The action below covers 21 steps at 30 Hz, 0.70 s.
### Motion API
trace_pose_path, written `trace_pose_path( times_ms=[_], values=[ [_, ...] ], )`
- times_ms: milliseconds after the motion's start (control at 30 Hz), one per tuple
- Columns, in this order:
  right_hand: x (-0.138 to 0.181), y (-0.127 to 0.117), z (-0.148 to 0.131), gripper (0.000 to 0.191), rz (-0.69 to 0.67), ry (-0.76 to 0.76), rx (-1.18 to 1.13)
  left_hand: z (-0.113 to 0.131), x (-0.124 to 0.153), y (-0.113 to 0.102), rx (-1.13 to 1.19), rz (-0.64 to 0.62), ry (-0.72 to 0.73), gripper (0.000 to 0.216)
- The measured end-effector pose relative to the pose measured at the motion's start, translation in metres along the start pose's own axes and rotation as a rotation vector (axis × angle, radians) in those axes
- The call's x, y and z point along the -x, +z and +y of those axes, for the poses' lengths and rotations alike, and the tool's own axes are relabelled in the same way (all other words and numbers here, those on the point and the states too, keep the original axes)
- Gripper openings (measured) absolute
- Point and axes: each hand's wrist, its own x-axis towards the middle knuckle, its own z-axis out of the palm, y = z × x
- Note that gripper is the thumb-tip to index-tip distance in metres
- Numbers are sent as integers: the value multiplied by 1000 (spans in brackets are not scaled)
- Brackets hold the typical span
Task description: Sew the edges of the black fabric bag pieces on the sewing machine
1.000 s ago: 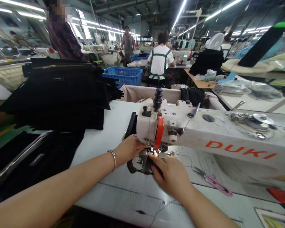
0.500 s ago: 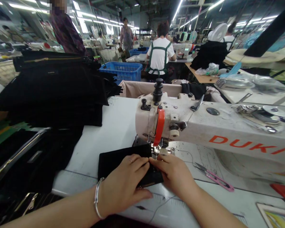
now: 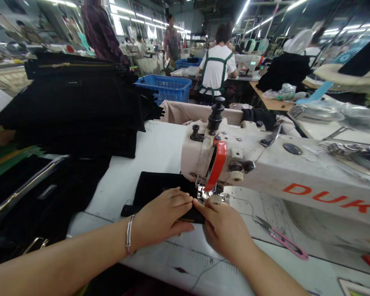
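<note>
A small black fabric piece (image 3: 154,187) lies flat on the white sewing table (image 3: 160,148), its right edge under the presser foot (image 3: 208,193) of a cream sewing machine (image 3: 265,164) lettered in orange. My left hand (image 3: 163,216) presses flat on the piece, fingers together, a silver bangle on the wrist. My right hand (image 3: 223,230) rests beside it, its fingertips pinching the piece's near edge just in front of the presser foot. Both hands touch at the fingertips.
A tall stack of black fabric pieces (image 3: 77,107) fills the table's left side. Pink-handled thread snips (image 3: 280,236) lie right of my right hand. A blue basket (image 3: 163,86) and seated and standing workers are behind the machine. A metal rail (image 3: 24,189) runs at lower left.
One second ago my hands were working at the needle area with no flat piece visible; since then the black piece has been laid flat and slid up under the presser foot.
</note>
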Motion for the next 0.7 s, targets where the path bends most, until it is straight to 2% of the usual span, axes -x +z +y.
trace_pose_path(
  times_ms=[133, 300, 433, 500, 567, 633, 700],
  values=[
    [-3, 2, -1, 54, -6, 34, 60, -20, -9, 6, -50, 60, 73, 36],
    [-4, 2, -2, 55, 31, 53, 67, -37, -17, 7, -105, 109, 177, 34],
    [-1, -3, 2, 38, 180, 13, -68, -37, -12, 11, -127, 133, 156, 29],
    [-1, -7, 6, 25, 282, 21, -86, -39, -8, 13, -69, 166, 105, 25],
    [-1, -10, 11, 18, 322, 51, -33, -44, -6, 11, 15, 193, 72, 20],
    [-3, -12, 14, 15, 298, 94, 53, -49, -6, 7, 112, 209, 72, 17],
    [-4, -11, 16, 22, 262, 133, 135, -51, -9, 3, 191, 216, 79, 14]
  ],
)
